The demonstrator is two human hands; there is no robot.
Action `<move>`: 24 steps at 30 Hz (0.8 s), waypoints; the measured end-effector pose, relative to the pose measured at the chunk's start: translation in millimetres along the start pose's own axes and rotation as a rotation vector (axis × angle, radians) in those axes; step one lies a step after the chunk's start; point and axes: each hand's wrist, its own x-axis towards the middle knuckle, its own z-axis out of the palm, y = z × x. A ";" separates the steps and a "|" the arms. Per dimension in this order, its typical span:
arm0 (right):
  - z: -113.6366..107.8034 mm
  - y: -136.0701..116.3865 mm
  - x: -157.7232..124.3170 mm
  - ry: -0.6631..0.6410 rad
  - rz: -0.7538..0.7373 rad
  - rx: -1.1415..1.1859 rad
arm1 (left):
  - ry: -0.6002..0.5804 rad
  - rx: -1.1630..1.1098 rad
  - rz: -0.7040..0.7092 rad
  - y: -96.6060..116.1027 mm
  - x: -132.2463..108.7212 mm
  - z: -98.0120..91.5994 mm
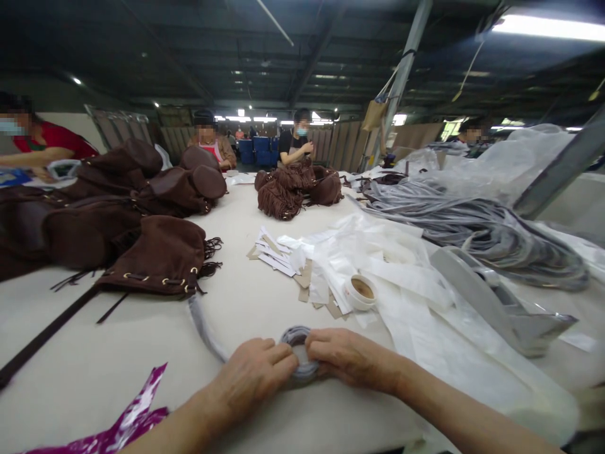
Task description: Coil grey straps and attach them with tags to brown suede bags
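A coiled strap [301, 373] in greyish wrapping stands on the table near its front edge. My left hand [258, 369] grips the coil's left side, fingers bent against it. On the opposite side my right hand [343, 356] pinches the coil between thumb and fingers. From behind my left hand, an uncoiled length of the wrapped strap [204, 331] runs up to a brown drawstring bag [158, 252]. That bag lies on its side, with gold eyelets and fringe tassels. Part of the coil is hidden by my fingers.
Brown bags [75, 230] are heaped at the left, and fringed ones [300, 189] lie farther back. Right of my hands are a tape roll [362, 292], clear plastic bags [411, 296], a grey tape dispenser [491, 296] and bundled wrapped straps [496, 233]. Purple plastic [127, 422] lies front left. Several people work beyond.
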 end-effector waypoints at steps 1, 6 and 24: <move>0.5 -3.6 1.4 -0.016 0.023 -0.045 | 0.012 0.024 -0.012 0.8 1.2 2.2; 23.8 -22.0 6.2 0.050 0.255 -0.152 | 0.130 0.030 -0.279 34.2 10.5 31.1; 27.1 -8.3 0.1 0.093 0.158 -0.050 | 0.291 -0.066 -0.245 36.5 9.5 31.8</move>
